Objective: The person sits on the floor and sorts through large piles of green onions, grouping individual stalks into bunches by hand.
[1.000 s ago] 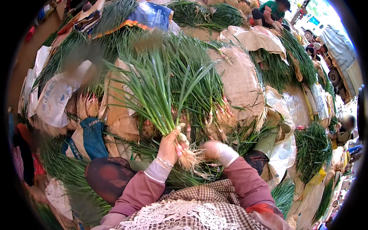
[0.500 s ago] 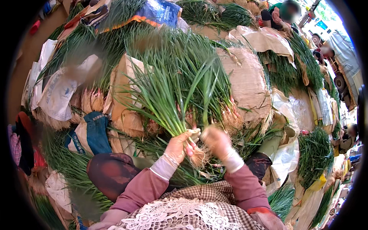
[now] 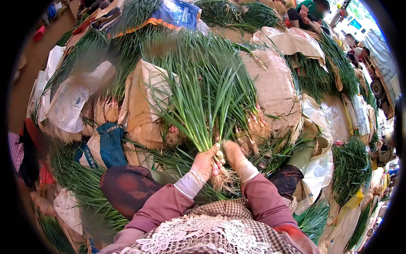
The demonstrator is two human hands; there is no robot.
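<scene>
A bunch of spring onions (image 3: 198, 122) with pinkish-white bulbs and hairy roots is gripped in my left hand (image 3: 204, 163), fingers closed round the stalks just above the bulbs. Its long green leaves fan away from me over a larger heap of spring onions (image 3: 228, 80). Close on the right of the bulbs is my right hand (image 3: 234, 155), smeared by motion. Its fingers are too blurred to show whether they hold anything. The roots hang between my two wrists, above my lap.
Beyond the bunch lie a tan sack (image 3: 146, 106) and a round woven pad (image 3: 272, 91). A blue-and-white bag (image 3: 101, 146) sits to the left, a pale plastic sheet (image 3: 315, 169) to the right. Another person (image 3: 306, 15) crouches at the far right; a truck (image 3: 378, 80) stands behind.
My left hand has shifted slightly right with the bunch, whose leaves now point more straight ahead. My right hand has moved a little, still beside the bulbs.
</scene>
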